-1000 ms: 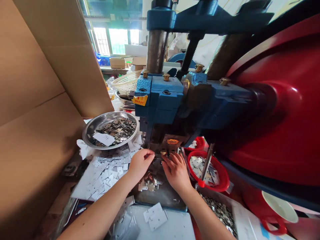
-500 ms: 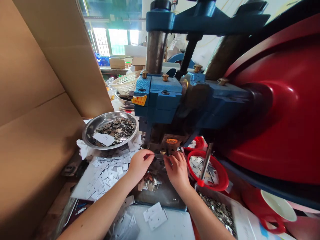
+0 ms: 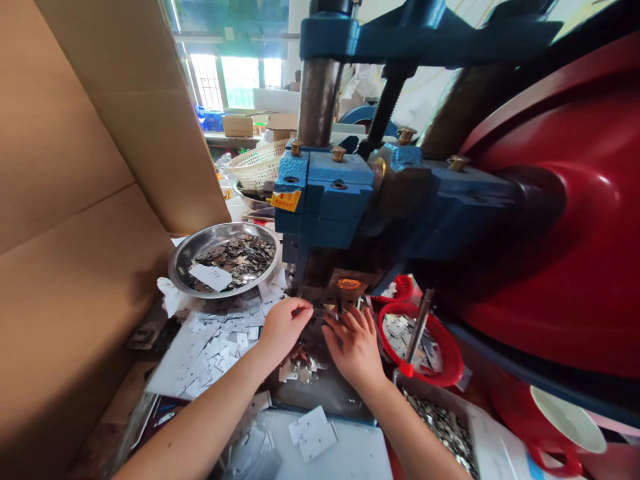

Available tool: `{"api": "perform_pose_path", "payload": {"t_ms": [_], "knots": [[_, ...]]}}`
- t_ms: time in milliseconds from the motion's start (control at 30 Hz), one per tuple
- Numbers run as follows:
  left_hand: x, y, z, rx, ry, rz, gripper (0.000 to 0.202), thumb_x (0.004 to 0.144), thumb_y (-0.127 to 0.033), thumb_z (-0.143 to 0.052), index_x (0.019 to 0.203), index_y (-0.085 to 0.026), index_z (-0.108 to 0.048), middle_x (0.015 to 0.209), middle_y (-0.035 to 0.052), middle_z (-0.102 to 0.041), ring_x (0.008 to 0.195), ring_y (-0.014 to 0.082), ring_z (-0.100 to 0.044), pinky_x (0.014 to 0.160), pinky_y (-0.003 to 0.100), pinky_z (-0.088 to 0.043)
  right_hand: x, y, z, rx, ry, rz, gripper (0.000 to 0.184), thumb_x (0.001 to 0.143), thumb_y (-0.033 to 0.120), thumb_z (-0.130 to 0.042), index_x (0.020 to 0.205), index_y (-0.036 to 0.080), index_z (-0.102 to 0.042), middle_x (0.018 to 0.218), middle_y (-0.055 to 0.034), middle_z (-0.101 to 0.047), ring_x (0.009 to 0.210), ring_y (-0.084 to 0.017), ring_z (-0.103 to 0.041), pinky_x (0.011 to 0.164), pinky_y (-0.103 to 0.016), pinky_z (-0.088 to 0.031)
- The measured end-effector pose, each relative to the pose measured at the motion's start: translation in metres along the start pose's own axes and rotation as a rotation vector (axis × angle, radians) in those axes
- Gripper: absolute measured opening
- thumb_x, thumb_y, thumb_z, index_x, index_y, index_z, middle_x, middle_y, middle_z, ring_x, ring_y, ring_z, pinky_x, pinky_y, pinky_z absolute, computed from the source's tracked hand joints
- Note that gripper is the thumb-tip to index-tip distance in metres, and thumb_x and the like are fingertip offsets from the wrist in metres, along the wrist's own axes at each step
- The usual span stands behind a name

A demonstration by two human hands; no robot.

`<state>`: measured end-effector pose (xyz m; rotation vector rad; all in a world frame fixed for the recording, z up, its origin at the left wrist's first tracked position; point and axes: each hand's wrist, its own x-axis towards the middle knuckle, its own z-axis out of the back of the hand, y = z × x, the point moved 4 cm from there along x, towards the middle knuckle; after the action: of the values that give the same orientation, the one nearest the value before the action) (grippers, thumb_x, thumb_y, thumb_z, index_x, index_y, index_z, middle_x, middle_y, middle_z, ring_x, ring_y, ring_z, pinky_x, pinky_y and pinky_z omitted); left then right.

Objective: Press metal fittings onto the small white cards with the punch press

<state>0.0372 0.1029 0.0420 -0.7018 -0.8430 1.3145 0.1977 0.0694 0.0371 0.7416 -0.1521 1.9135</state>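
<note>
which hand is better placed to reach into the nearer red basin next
Right, I'd judge: the right hand is closer to that red basin, while the left hand is farther off, towards the steel bowl.

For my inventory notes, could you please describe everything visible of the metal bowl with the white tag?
The bowl is round, shallow, rimmed and silvery, seemingly steel. It sits open side up left of the blue press, holding many flat metal pieces. A handwritten tag lies on them; crumpled white material shows beneath.
</note>
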Motion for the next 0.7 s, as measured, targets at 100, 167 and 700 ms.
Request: {"api": "perform_pose_path", "payload": {"t_ms": [100, 167, 700], "knots": [[0.004, -0.006, -0.005, 0.042, 0.008, -0.039, 0.015, 0.083, -0.026, -0.057, 0.087, -0.021, -0.071, 0.088, 0.0016, -0.071, 0.082, 0.0185, -0.063, 0.074, 0.029, -0.047, -0.008, -0.007, -0.004, 0.049, -0.054, -0.020, 0.027, 0.091, 0.034, -0.046, 0.105, 0.023, -0.066, 0.106, -0.0071, -0.064, 0.113, -0.027, -0.049, 0.101, -0.054, -0.032], [0.007, -0.008, -0.009, 0.060, 0.009, -0.060, 0.014, 0.083, -0.025, -0.058, 0.086, -0.022, -0.071, 0.088, 0.0018, -0.070, 0.083, 0.0191, -0.063, 0.076, 0.030, -0.046, -0.011, -0.011, -0.005, 0.067, -0.074, -0.036, 0.027, 0.091, 0.033, -0.046, 0.107, 0.022, -0.064, 0.109, -0.0076, -0.063, 0.114, -0.027, -0.048, 0.100, -0.054, -0.033], [0.011, 0.002, -0.017, 0.170, -0.077, -0.090, 0.010, 0.078, -0.022, -0.063, 0.085, -0.021, -0.071, 0.091, 0.0042, -0.065, 0.092, 0.0219, -0.058, 0.087, 0.037, -0.043, 0.000, -0.004, 0.004, -0.081, 0.071, 0.038, 0.026, 0.088, 0.035, -0.053, 0.110, 0.027, -0.064, 0.109, -0.0062, -0.063, 0.116, -0.030, -0.045, 0.105, -0.059, -0.023]]}}
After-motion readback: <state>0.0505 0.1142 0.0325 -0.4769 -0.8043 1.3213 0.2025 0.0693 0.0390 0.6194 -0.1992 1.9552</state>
